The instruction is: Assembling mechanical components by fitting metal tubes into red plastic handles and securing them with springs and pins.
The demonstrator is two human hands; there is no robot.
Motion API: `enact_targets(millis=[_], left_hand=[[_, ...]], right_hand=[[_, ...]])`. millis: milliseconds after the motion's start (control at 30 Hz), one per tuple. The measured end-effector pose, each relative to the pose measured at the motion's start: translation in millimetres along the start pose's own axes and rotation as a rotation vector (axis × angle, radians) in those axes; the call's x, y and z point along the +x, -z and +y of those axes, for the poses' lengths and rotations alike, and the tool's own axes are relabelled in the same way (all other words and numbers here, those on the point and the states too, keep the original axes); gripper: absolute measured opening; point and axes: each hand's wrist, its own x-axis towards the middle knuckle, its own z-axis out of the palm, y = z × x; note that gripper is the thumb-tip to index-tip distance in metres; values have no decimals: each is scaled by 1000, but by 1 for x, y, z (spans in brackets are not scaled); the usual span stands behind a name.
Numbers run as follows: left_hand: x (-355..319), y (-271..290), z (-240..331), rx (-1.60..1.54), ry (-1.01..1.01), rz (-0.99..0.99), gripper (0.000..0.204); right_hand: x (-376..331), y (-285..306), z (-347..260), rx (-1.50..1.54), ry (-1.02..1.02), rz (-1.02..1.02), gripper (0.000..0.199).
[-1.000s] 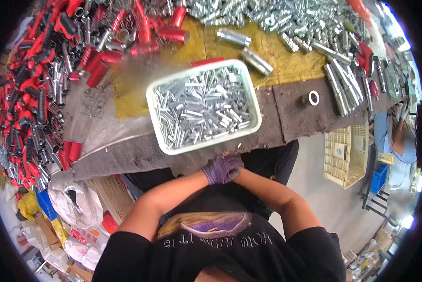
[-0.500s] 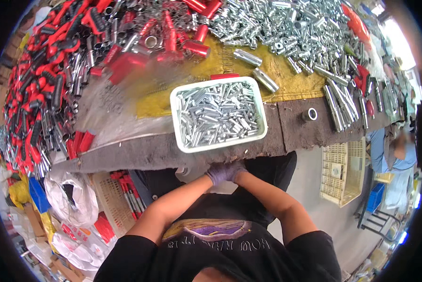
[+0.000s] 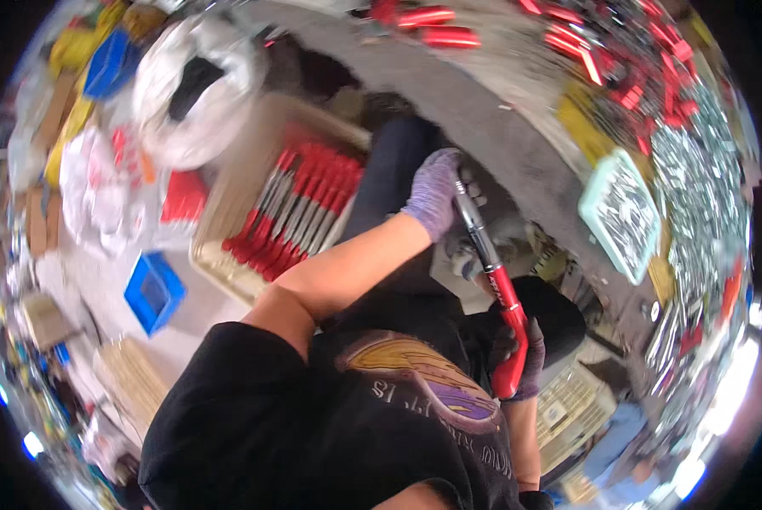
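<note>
A long tool with a bent red handle and a chrome shaft (image 3: 498, 285) lies slantwise across my lap, below the table edge. My right hand (image 3: 530, 364), in a purple-grey glove, is wrapped round its red handle at the lower end. At the upper end, my gloved left hand (image 3: 434, 194) is closed at the tip of the chrome shaft; its fingertips are partly hidden. Left of my lap, a beige crate (image 3: 215, 212) holds a row of similar red-and-chrome tools (image 3: 300, 212).
The dark-covered table edge (image 3: 517, 144) runs diagonally above my hands. On it are a pale green tray (image 3: 593, 208) of small metal pins, red tubes (image 3: 449, 36) and heaped metal parts (image 3: 695, 170). White bags (image 3: 198, 93) and a blue bin (image 3: 154, 291) stand left; a cream crate (image 3: 572, 412) stands lower right.
My view has swung to the left, bringing the crate of tools toward the middle. My hands, together under the table edge before, are now apart, with the red-handled tool visible between them.
</note>
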Motion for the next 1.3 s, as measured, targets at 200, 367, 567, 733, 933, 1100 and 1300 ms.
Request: enact_targets(millis=[200,367,567,733,933,1100,1300], left_hand=[[-22,50,82,-311,-200,-224,13],[-37,145,158,1138,-959,238,44],[-66,177,140,1675,-1188,-675,45],[15,313,160,1415,-704,71,50],[128,454,202,1704,-390,508,55],[220,461,169,1761,-225,830,63],[202,608,251,2600,-42,649,26]], right_hand=[[46,-91,53,-494,80,13,48],[79,-145,89,-897,236,75,50],[148,-177,136,-949,-124,234,48],[179,-189,117,-1092,-101,161,43],[178,-163,77,-1257,225,239,34],[179,-175,98,-1057,136,146,32],[184,-189,104,-1404,-55,-61,32]])
